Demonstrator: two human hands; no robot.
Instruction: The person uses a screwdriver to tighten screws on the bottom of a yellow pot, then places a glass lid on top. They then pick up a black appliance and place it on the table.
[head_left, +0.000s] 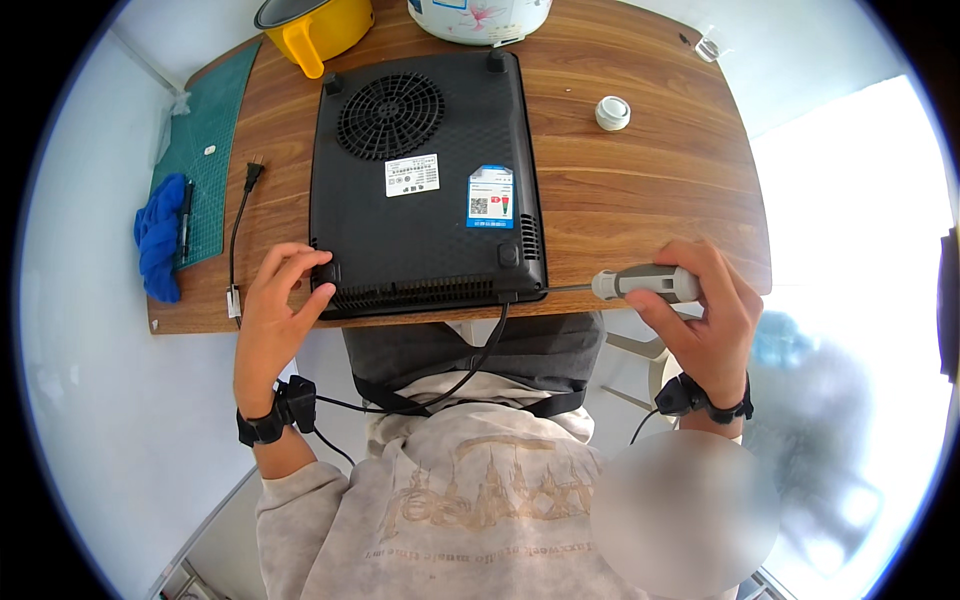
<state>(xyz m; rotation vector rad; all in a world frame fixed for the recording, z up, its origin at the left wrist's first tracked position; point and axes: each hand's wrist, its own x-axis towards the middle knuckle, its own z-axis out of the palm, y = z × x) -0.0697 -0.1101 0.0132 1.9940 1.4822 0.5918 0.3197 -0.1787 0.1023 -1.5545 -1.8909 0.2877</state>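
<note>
A black induction cooker (430,240) lies bottom up on the wooden table, showing its round fan grille (391,115), stickers and corner feet. At its near left corner, my left hand (280,300) grips the edge, thumb and fingers bent around the corner foot. My right hand (705,310) is closed around the grey and white handle of a screwdriver (645,283). The screwdriver's thin shaft points left and its tip meets the cooker's near right corner. Close to that tip, a black power cord (497,335) leaves the near edge and drops toward my lap.
Left of the cooker are a plug with cord (252,175), a green cutting mat (215,130), a pen (186,220) and a blue cloth (160,235). A yellow pot (335,35) and a white floral pot (480,22) stand behind. Right are a white round cap (612,113) and a clear cup (711,46).
</note>
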